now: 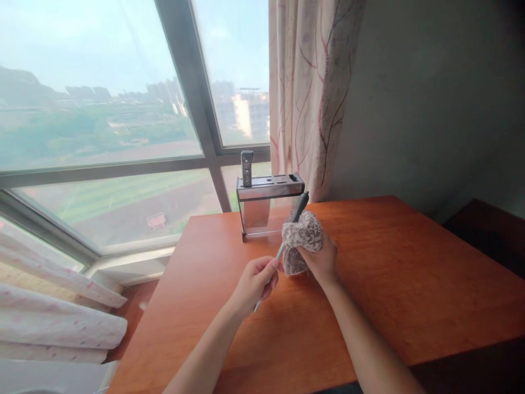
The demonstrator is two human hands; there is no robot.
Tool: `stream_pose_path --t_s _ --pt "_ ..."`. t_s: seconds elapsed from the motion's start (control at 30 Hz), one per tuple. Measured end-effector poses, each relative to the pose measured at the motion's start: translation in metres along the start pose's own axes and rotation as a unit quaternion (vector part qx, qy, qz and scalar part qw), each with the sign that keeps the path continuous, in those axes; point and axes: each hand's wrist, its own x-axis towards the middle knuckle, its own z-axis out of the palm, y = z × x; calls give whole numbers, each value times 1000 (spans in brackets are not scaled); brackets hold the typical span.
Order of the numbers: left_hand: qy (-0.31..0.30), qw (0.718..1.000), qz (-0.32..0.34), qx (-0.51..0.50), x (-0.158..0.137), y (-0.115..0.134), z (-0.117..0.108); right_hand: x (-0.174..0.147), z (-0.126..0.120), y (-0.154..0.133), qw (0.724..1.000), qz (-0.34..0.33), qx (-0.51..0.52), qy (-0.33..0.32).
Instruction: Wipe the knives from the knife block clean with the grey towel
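Observation:
A slim pale metal rod with a dark handle (301,207), which looks like a sharpening steel, slants across the space above the table. My left hand (259,279) is closed around the lower part of the rod, its tip (256,306) poking out below the fingers. In my right hand (324,258) is a bunched, fuzzy grey-brown cloth (303,232). The cloth wraps around the rod near the handle, and my right fingers are mostly hidden behind it. Just beyond the hands stands a metal-framed knife block (268,190) with clear sides, one handle (246,167) sticking up from its left end.
The reddish-brown wooden table (394,273) spreads under both hands. Large windows with a grey frame (211,131) rise behind and to the left. A patterned curtain (305,82) hangs behind the table, beside a grey wall (426,98). More curtain fabric (61,317) lies at lower left.

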Motion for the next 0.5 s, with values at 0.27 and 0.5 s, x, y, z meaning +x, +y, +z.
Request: stream_pose_path --t_s 0.27,0.5 --pt "81 985 95 120 8 -10 -7 3 5 -11 930 186 295 -115" --pt "93 964 147 202 5 -13 -11 -3 10 -8 840 314 419 -143"
